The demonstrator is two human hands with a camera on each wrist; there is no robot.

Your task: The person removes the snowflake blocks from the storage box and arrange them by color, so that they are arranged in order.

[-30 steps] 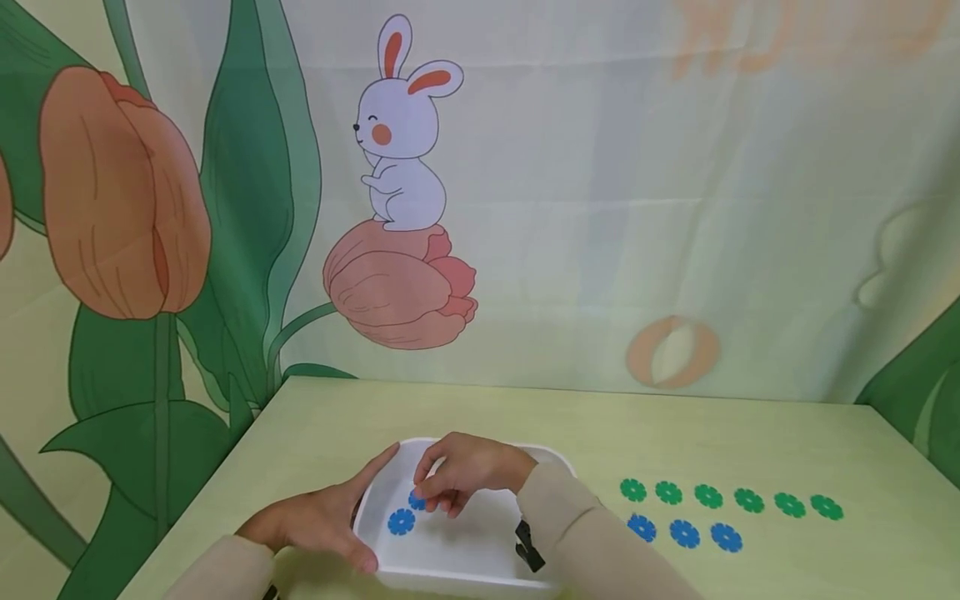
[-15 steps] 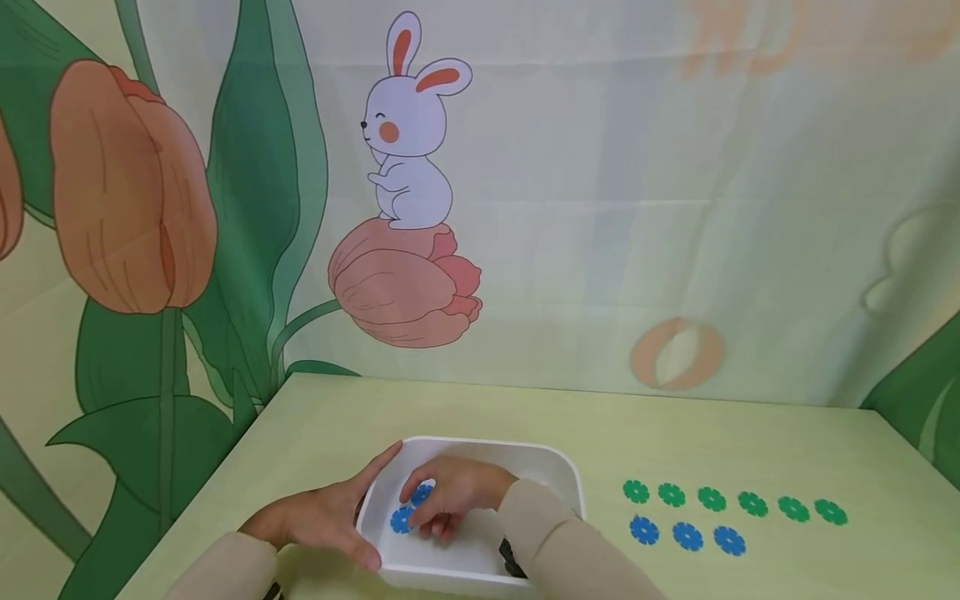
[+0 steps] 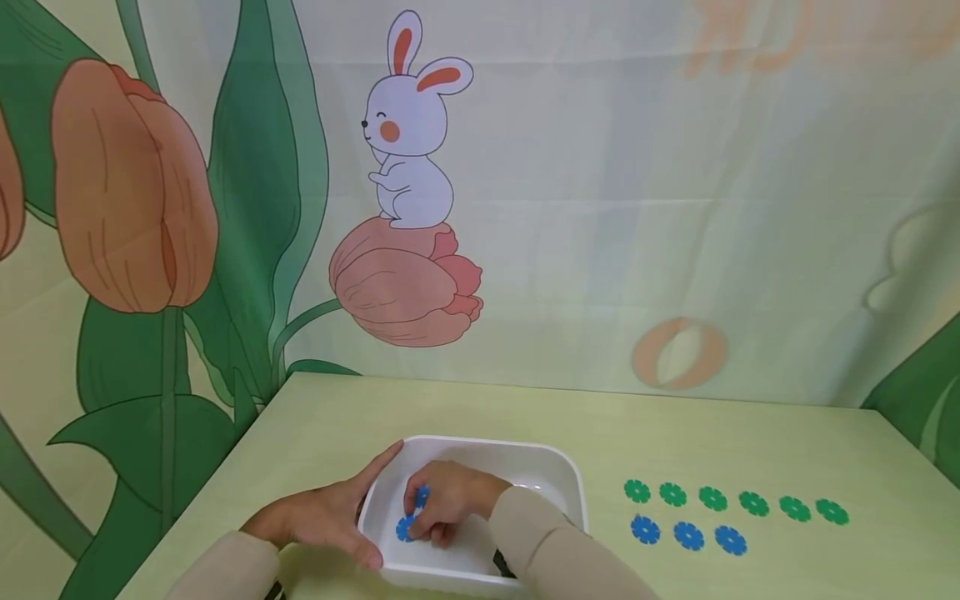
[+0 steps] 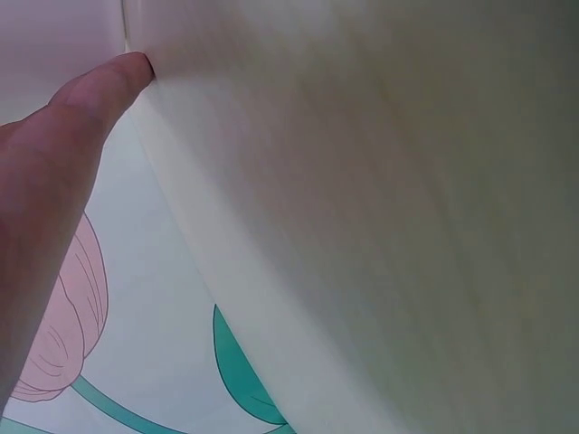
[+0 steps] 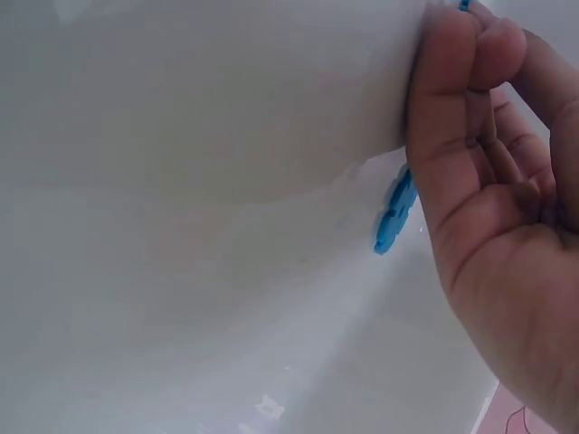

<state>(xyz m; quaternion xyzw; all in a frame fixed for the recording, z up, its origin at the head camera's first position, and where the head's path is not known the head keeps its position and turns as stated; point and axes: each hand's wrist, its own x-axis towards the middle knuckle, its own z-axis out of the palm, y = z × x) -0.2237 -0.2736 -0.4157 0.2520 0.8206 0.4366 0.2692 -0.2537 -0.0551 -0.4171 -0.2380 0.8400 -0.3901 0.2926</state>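
Observation:
A white tray (image 3: 551, 465) sits on the pale green table (image 3: 675, 433) near its front edge. My left hand (image 3: 326, 517) holds the tray's left side, with the thumb (image 4: 86, 95) along the wall (image 4: 362, 181). My right hand (image 3: 444, 508) is down inside the tray with curled fingers (image 5: 452, 136). It pinches a blue flower disc (image 3: 422, 496) at its fingertips. A second blue flower disc (image 3: 406, 528) lies on the tray floor right under those fingers, and it shows edge-on as a blue flower disc (image 5: 395, 215) in the right wrist view against the tray's white inside (image 5: 181, 181).
Right of the tray, a row of several green flower discs (image 3: 733, 501) lies on the table, with three blue flower discs (image 3: 687, 536) in a row in front of it. A printed backdrop with a rabbit (image 3: 408, 125) and tulips hangs behind the table's far edge.
My right hand has sunk lower into the tray and toward its near left, down onto the second blue disc. The left hand has kept its hold on the tray.

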